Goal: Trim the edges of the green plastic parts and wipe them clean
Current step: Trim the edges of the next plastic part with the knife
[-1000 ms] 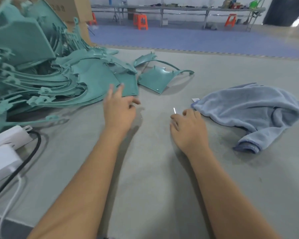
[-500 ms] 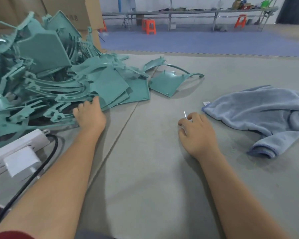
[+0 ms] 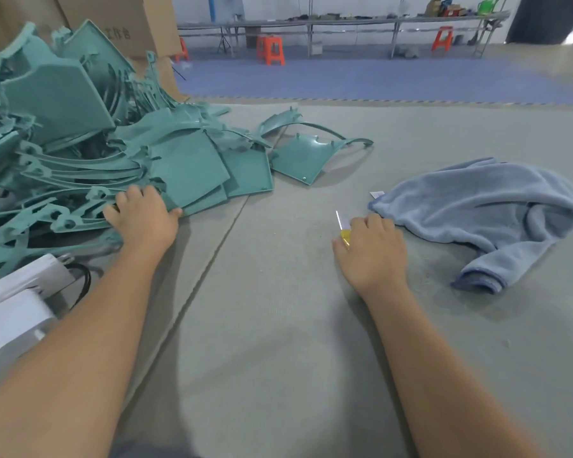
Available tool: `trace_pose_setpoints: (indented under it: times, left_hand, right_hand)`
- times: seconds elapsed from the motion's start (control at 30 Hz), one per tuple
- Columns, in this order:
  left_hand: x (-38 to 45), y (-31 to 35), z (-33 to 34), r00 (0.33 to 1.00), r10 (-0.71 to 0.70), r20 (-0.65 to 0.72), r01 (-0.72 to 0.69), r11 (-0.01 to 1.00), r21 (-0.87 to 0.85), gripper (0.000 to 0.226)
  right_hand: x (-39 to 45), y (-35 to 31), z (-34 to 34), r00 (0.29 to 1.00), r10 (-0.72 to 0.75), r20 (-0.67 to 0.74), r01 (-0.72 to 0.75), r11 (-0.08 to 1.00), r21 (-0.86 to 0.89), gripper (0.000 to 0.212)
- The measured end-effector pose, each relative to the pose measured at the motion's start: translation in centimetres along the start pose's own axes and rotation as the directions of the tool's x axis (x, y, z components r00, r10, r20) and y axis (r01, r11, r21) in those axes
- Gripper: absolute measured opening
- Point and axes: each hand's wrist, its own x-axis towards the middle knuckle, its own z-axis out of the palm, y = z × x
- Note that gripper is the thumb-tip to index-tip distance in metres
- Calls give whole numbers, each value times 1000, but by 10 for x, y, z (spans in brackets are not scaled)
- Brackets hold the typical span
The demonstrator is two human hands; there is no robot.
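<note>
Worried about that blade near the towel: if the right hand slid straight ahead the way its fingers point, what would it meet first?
Probably the blue towel: the right hand, gripping a small blade, points up-table with the towel's near corner just ahead and slightly right. Whether the blade itself clears it is unclear.

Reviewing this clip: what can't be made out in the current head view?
- Left hand: fingertips buried among the pile of green plastic parts; grip unclear.
- Small yellow-handled blade: handle mostly covered by the right hand.
- White power strip: cut off by the left edge.
</note>
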Motion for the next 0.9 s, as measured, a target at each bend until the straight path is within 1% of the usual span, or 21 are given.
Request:
trace_pose_setpoints:
  times: [0.07, 0.2, 0.27, 0.33, 0.4, 0.5, 0.53, 0.57, 0.6, 0.63, 0.67, 0.7, 0.73, 0.77, 0.8, 0.83, 0.9]
  left_hand:
    - [-6, 0, 1, 998, 27, -49, -28, 1000, -9, 53]
    - [-9, 8, -5, 984, 120, -133, -119, 993, 11, 51]
    - [-8, 16, -12, 974, 139, -181, -145, 989, -25, 51]
    - [-6, 26, -21, 968, 129, -216, -161, 977, -141, 46]
    - [-4, 37, -31, 968, 119, -221, -182, 940, -289, 41]
    - [-10, 58, -45, 960, 151, -237, -251, 838, -485, 40]
    - [-14, 66, -50, 959, 150, -242, -266, 776, -572, 38]
    - [-19, 75, -55, 965, 135, -226, -256, 688, -680, 35]
    - [-23, 85, -60, 978, 111, -175, -207, 566, -798, 32]
    - [-26, 96, -65, 992, 88, -87, -116, 412, -904, 30]
    - [-30, 107, -69, 996, 78, 31, 11, 246, -969, 28]
    - [-35, 117, -71, 982, 97, 163, 155, 86, -984, 25]
    - [-40, 127, -71, 949, 140, 284, 293, -49, -955, 23]
    - [-47, 137, -69, 906, 189, 379, 407, -140, -903, 22]
    - [-55, 144, -67, 864, 234, 447, 491, -186, -851, 22]
    - [-63, 151, -64, 829, 270, 489, 545, -197, -815, 22]
    - [-75, 159, -59, 791, 316, 524, 594, -194, -780, 20]
  right_hand:
    - [1, 3, 0, 999, 48, -2, -48, 999, -7, 34]
    - [4, 4, -1, 999, 51, -2, -51, 998, 32, 29]
    - [3, 6, -2, 997, 76, 0, -76, 995, 63, 26]
    - [3, 8, -2, 994, 105, 15, -106, 992, 74, 25]
    - [4, 9, -3, 991, 131, 27, -133, 988, 76, 24]
    - [5, 12, -6, 987, 160, 27, -162, 977, 142, 20]
    - [5, 13, -6, 986, 165, 24, -167, 970, 177, 18]
    - [5, 15, -7, 985, 169, 24, -170, 962, 212, 16]
    - [5, 17, -7, 985, 171, 22, -172, 955, 241, 13]
    - [5, 19, -7, 985, 173, 17, -172, 950, 261, 11]
    - [6, 21, -6, 984, 178, 11, -174, 944, 281, 11]
    - [6, 23, -5, 980, 198, 2, -187, 927, 324, 12]
    - [7, 25, -5, 971, 238, -10, -214, 890, 403, 15]
    - [8, 27, -5, 956, 292, -23, -242, 832, 499, 16]
    - [9, 29, -6, 936, 350, -41, -261, 767, 586, 14]
    - [10, 31, -7, 913, 403, -59, -272, 711, 648, 10]
    - [10, 34, -8, 867, 493, -70, -283, 603, 746, 5]
